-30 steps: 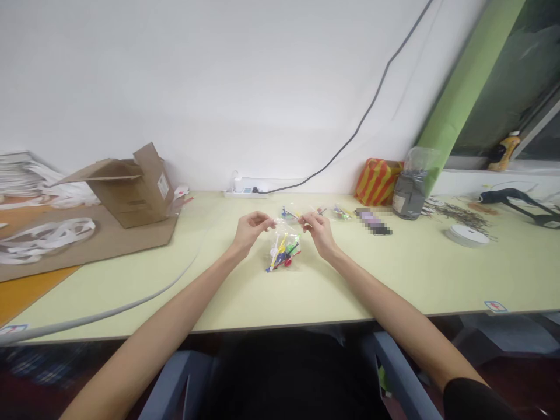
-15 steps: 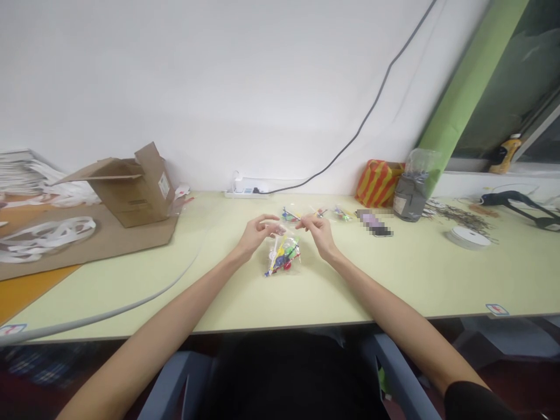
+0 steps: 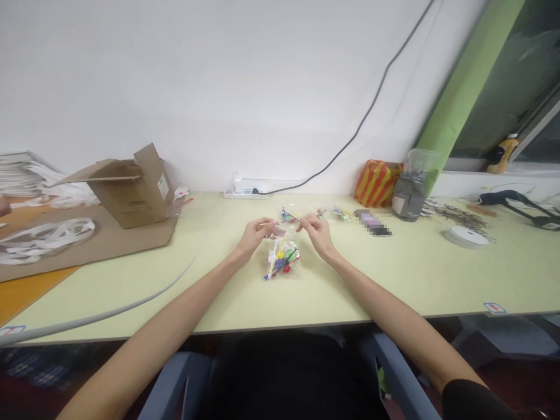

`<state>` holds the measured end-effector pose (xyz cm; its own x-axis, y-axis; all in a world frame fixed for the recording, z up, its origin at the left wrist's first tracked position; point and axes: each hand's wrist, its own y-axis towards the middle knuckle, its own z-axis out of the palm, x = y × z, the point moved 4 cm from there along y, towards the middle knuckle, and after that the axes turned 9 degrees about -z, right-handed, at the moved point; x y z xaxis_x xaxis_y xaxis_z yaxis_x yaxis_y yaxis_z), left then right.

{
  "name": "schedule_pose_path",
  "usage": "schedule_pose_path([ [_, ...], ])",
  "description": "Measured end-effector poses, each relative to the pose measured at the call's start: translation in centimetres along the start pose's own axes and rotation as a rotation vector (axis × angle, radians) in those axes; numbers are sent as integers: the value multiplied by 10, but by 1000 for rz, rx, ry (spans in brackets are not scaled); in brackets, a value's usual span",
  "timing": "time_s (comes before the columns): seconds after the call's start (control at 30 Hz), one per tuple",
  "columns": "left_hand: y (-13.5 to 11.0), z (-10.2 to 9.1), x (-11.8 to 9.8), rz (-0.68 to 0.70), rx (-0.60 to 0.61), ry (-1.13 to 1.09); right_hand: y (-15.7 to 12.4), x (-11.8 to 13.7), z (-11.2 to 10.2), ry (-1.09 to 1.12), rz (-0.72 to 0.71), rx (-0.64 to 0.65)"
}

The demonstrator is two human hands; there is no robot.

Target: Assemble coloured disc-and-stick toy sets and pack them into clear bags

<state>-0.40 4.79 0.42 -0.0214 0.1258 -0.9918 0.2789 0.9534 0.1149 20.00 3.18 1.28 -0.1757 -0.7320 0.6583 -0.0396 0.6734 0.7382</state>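
Note:
A small clear plastic bag [image 3: 283,258] hangs or rests at the middle of the table, with colourful parts inside: blue, yellow, green, red and white pieces. My left hand [image 3: 256,238] pinches the bag's upper left edge between thumb and fingers. On the other side, my right hand [image 3: 318,234] has its fingertips closed at the bag's upper right corner. Just behind my hands lie more clear bags of similar coloured parts [image 3: 342,214]. Whether the held bag's bottom touches the table I cannot tell.
An open cardboard box [image 3: 131,195] stands left on flat cardboard, near coiled white straps [image 3: 52,239]. A power strip [image 3: 247,193] lies by the wall. Rightward are a phone [image 3: 374,224], a striped bag [image 3: 376,184], a grey container [image 3: 408,195] and a white roll [image 3: 466,237]. Part of a person's hand [image 3: 3,205] shows far left.
Both hands stay near the same place at the bag's top. The bag looks spread a little wider at its top. Part of another person's hand has appeared at the left edge.

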Motion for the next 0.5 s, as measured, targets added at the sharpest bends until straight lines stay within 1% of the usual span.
schedule_pose_path([
  [0.1,0,0,1,-2,6,-4,0,2,0,-30,-22,12],
  [0.23,0,1,1,-8,-1,12,0,3,0,-4,-31,3],
  [0.4,0,2,1,10,-6,6,1,-3,0,77,55,-48],
  [0.5,0,1,1,23,-24,15,2,-7,1,77,95,-55],
])
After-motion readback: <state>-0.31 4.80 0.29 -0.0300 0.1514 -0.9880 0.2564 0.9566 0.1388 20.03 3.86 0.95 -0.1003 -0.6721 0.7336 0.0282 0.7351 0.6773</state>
